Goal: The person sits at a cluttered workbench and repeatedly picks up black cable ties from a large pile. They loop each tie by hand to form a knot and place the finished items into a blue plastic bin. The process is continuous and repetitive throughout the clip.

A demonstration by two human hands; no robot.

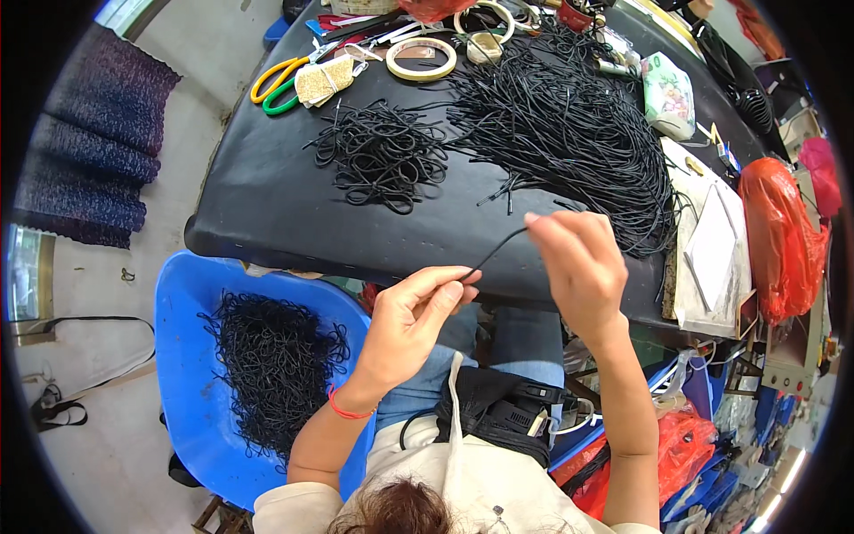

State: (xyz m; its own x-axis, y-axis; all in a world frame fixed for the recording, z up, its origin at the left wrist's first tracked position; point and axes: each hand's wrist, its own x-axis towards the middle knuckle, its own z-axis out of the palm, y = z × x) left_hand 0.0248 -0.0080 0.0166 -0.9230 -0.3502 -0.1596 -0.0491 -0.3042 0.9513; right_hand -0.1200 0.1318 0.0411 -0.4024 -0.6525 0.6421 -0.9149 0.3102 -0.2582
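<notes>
A thin black cord (494, 253) stretches between my two hands, just over the front edge of the black table. My left hand (411, 320) pinches one part of it between thumb and fingers. Higher and to the right, my right hand (583, 267) grips the other part with its fingertips, its fingers slightly blurred. Beyond my hands lies a big heap of loose black cords (569, 133), some with stiff tips. Left of that heap sits a smaller pile of looped black cords (382, 156). Many more fill the bottom of the blue tub (182, 356) at my left.
Scissors with yellow and green handles (277, 84), a tape roll (421, 59) and a wrapped card bundle (324, 82) lie at the table's far left. A tissue pack (667, 96) is at the far right. Red plastic bags (778, 240) hang beside a pale board (712, 240).
</notes>
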